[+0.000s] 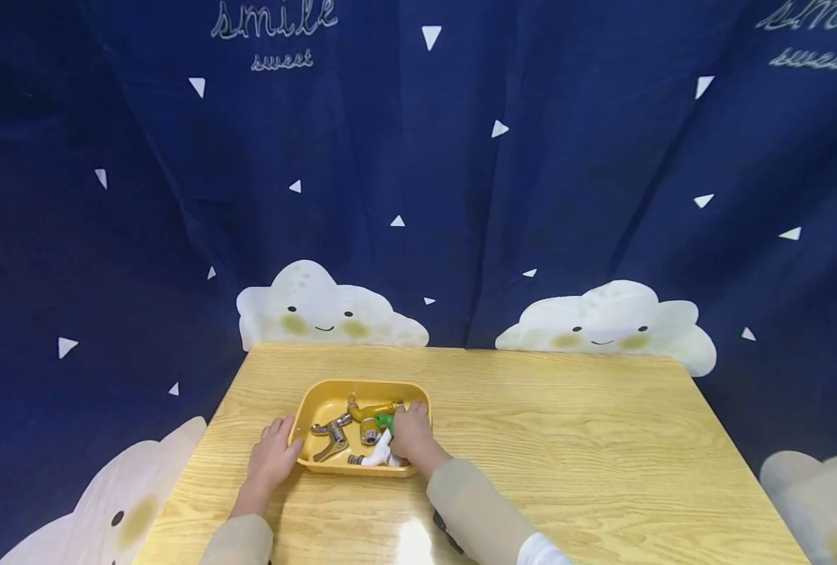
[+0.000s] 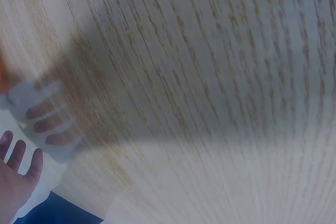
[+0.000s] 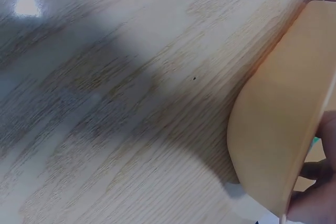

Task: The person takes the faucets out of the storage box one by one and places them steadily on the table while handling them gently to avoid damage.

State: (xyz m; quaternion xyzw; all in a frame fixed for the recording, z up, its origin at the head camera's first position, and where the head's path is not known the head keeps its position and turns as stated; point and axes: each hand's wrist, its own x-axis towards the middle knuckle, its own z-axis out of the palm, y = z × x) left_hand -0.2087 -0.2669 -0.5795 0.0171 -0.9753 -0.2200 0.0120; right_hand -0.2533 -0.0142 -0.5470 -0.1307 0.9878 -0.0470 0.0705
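A yellow plastic tray (image 1: 362,469) holds several taps in the head view. My left hand (image 1: 272,457) is at the tray's left wall, fingers loosely extended and thumb by the rim; these fingers (image 2: 32,167) show spread in the left wrist view. My right hand (image 1: 413,433) reaches over the right rim into the tray. It partly covers a green tap (image 1: 385,422), and whether it grips the tap is hidden. Beside it lie a white tap (image 1: 379,453), a yellow tap (image 1: 372,411), a brass-and-chrome fitting (image 1: 370,431) and a chrome tap (image 1: 335,431).
The wooden table (image 1: 567,447) extends to the right of the tray. Behind it hangs a dark blue curtain (image 1: 567,173) with clouds and white triangles. A dark object (image 1: 447,532) shows beside the right sleeve (image 1: 485,510).
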